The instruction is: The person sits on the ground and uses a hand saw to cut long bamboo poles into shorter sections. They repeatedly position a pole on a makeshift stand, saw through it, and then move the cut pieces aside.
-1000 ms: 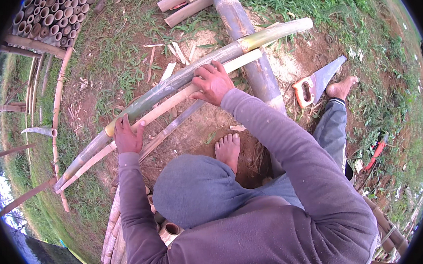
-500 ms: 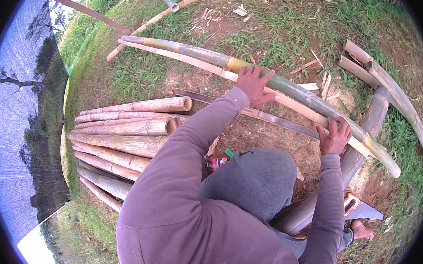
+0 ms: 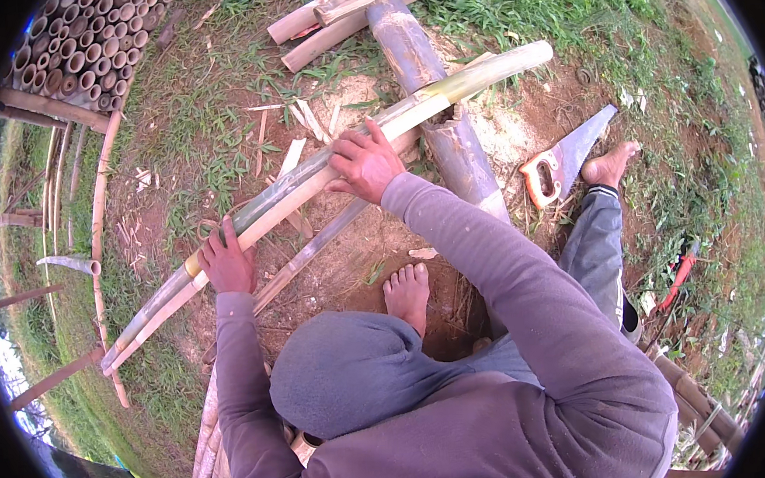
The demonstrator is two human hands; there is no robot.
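With the fingers of the left hand (image 3: 227, 264) and right hand (image 3: 367, 165) curled around the green bamboo pole (image 3: 285, 185) and pale strip (image 3: 289, 208) alongside, the pole, lying across a thick round log (image 3: 465, 159), could roll if either grip slackens.

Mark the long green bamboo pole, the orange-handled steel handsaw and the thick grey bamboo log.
Long green bamboo pole (image 3: 283, 190), head view: green middle stretch.
Orange-handled steel handsaw (image 3: 577, 149), head view: middle of the blade.
Thick grey bamboo log (image 3: 463, 161), head view: side below the pole.
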